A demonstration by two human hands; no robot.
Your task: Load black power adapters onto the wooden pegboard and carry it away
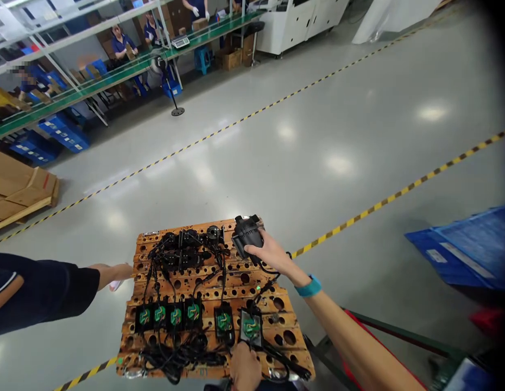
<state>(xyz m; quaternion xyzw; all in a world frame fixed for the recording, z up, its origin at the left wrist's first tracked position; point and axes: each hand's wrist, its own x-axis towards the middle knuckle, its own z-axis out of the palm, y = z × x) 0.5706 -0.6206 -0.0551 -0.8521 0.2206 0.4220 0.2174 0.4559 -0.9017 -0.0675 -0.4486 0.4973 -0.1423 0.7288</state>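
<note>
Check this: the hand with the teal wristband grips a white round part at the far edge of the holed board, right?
No, the round part is black, not white. The head view shows the right hand, with the teal wristband, gripping it at the far edge of the holed board.

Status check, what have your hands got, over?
Left hand at left edge of board, grip unclear. Right hand closed on black part. Another hand at near edge, whose unclear.

Factory floor: conveyor line (pixel 114 81), seated workers (pixel 122 42).
</note>
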